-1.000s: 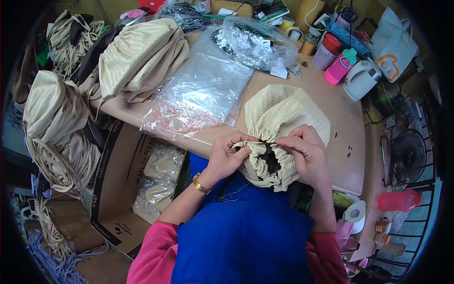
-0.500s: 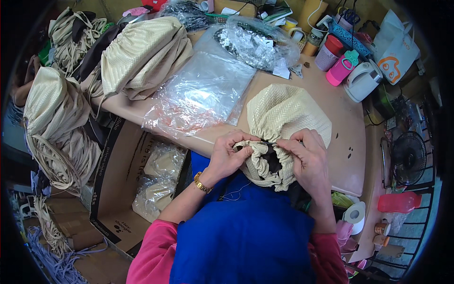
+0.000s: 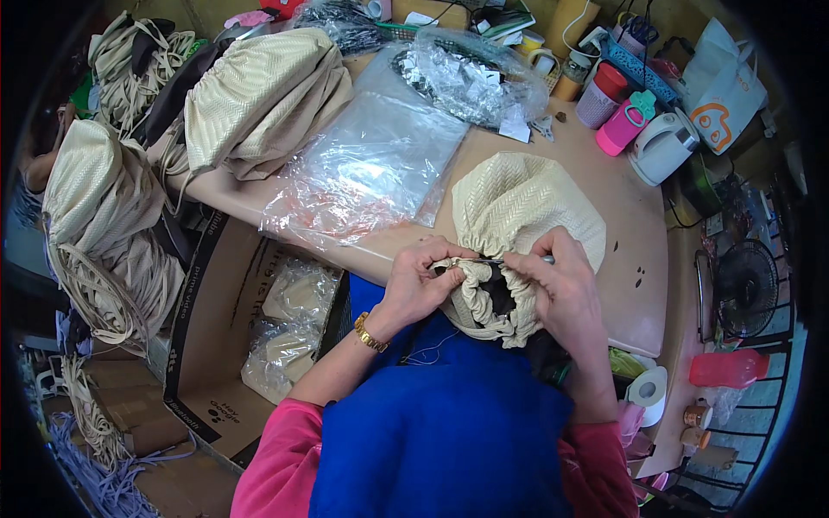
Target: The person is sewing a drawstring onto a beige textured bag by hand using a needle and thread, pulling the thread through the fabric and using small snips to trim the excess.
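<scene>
A cream woven drawstring bag (image 3: 527,198) lies at the table's front edge, its gathered mouth toward me and its dark lining showing inside. My left hand (image 3: 423,281), with a gold watch (image 3: 370,333) on the wrist, pinches the ruffled rim at the mouth's left side. At the opposite side of the mouth, my right hand (image 3: 561,285) is closed on a slim metal tool (image 3: 490,260). The tool's thin tip reaches toward my left fingertips, and a grey end shows behind the right fingers. Its exact kind is hidden by the fingers. Loose pale threads hang below the bag.
Clear plastic sheets (image 3: 380,164) lie left of the bag. More cream bags (image 3: 259,104) are piled farther left, above an open cardboard box (image 3: 207,345) with wrapped items. A pink bottle (image 3: 623,125) and white kettle (image 3: 663,148) stand at the back right.
The tool's grey end now shows behind my right fingers, and the tool has shifted slightly in that hand. The left hand and the bag stay almost where they were.
</scene>
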